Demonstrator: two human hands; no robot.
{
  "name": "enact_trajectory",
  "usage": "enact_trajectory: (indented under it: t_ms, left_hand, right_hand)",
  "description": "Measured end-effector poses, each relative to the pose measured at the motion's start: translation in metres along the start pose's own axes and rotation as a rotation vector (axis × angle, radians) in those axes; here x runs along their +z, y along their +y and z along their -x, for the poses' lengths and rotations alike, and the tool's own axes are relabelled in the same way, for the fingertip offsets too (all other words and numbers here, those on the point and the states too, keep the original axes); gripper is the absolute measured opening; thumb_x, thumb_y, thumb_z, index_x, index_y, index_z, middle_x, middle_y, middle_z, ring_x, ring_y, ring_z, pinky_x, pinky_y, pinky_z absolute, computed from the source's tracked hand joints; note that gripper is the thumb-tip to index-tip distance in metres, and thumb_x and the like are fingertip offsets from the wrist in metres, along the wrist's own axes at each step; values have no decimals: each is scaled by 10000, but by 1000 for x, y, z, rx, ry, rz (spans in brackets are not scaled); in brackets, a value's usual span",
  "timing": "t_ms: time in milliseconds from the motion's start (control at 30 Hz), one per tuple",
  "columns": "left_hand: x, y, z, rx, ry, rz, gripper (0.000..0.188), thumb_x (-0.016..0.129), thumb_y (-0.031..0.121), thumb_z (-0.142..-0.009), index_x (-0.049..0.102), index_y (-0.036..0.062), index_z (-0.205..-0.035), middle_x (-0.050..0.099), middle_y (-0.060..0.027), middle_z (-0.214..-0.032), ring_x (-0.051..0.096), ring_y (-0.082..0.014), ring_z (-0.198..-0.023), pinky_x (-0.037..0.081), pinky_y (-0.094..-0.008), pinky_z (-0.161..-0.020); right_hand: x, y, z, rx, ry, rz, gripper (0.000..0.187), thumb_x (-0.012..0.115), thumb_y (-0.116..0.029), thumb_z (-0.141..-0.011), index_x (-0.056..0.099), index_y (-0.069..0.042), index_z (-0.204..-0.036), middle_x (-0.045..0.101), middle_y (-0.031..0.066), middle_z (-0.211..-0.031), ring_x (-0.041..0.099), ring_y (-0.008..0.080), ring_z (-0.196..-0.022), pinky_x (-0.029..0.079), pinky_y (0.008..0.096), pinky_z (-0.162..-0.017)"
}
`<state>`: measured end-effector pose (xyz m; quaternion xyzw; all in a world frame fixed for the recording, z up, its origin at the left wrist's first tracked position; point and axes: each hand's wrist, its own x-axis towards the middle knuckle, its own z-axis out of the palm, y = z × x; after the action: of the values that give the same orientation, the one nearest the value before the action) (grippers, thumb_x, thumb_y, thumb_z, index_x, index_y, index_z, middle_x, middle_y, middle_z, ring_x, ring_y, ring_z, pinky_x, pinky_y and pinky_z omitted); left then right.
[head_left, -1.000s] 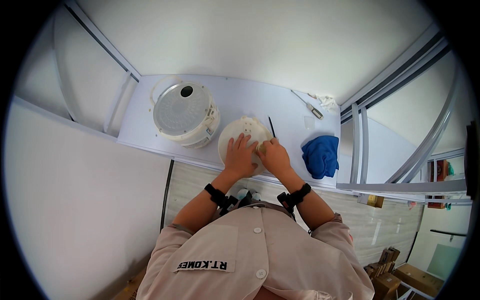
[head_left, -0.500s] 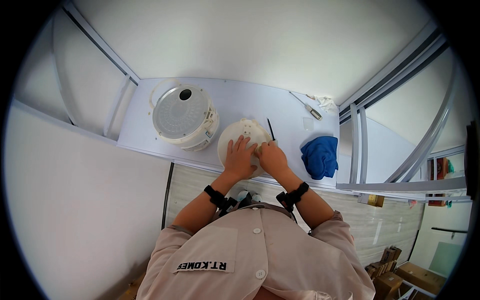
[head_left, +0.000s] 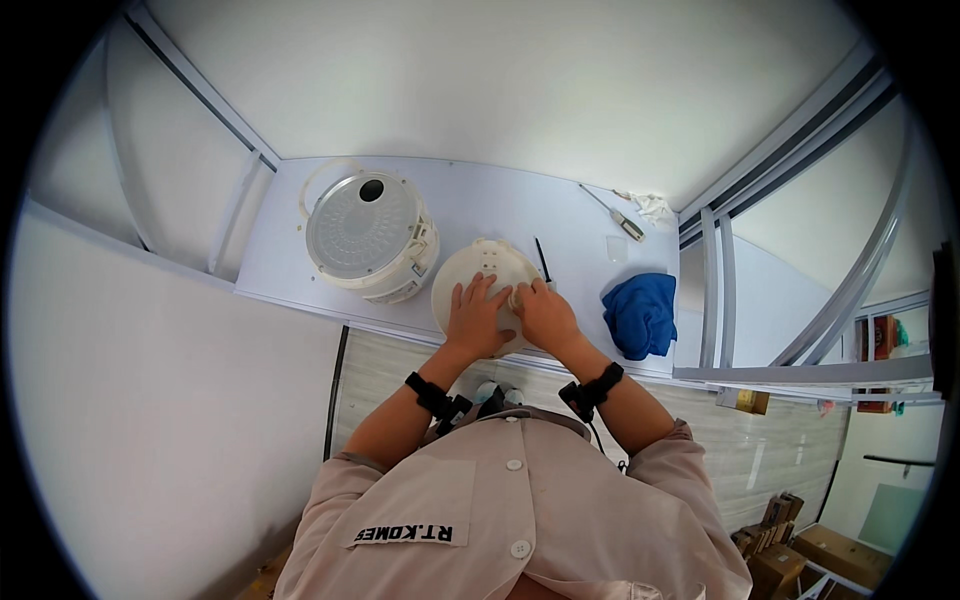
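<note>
A round cream-white lid lies on the table in front of me, with a small tab bearing several holes at its far edge. My left hand rests on its left part, fingers spread and pressing down. My right hand is closed at the lid's right side, thumb and fingers pinched near its middle around a small pale part that I cannot make out. Just beyond the right hand lies a thin black-shafted tool, its near end partly hidden. To the left stands a white rice cooker body with a grey, round-holed top face.
A blue cloth lies bunched at the right of the table. Farther back are a screwdriver, a small clear piece and a crumpled white wrapper. Metal frame rails rise along the right side.
The lid has shifted slightly left under my hands. My right hand has turned a little and moved slightly left; my left hand stays spread on the lid.
</note>
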<state>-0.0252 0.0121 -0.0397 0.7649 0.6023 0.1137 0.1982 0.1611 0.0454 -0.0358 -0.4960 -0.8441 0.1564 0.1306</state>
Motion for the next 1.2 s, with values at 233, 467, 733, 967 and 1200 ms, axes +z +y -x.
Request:
enact_trajectory:
  t_ms: [233,467,733,967,1200]
  left_hand:
    - [-3,4,0,20,-2,-9,868,908,378,-740,579,193,-1522,412,-139,-1631,274,-365,-1589,157,-620,-1288]
    - [0,3,-1,26,11,-40,874,901,382,-740,566,208,-1528,418,-121,-1626,277,-351,-1592,145,-612,-1293]
    - [0,5,-1,30,-2,-43,877,905,372,-737,566,187,-1525,407,-137,-1632,263,-365,-1596,138,-622,-1293]
    - [5,1,2,13,17,11,914,914,391,-738,545,151,-1539,390,-164,-1639,249,-395,-1593,138,-640,-1280]
    - [7,0,2,-5,28,37,930,917,389,-739,529,182,-1558,384,-154,-1650,241,-401,-1597,142,-639,-1274]
  right_hand:
    - [3,1,0,36,-29,-16,325,758,-185,-895,616,-18,-1134,637,204,-1080,721,393,-920,607,477,-771]
    - [9,0,4,89,-1,-71,319,747,-216,-926,600,-9,-1118,640,209,-1091,720,413,-943,601,492,-783]
    - [12,2,8,26,74,-101,317,731,-168,-917,601,-6,-1156,625,205,-1103,684,410,-978,571,496,-826]
    - [7,3,2,-54,77,-98,335,734,-79,-870,606,-15,-1172,599,210,-1100,640,422,-1051,552,502,-863]
    - [-4,1,-2,-90,16,-85,342,748,-41,-833,615,-22,-1148,602,208,-1114,638,419,-1078,555,494,-894]
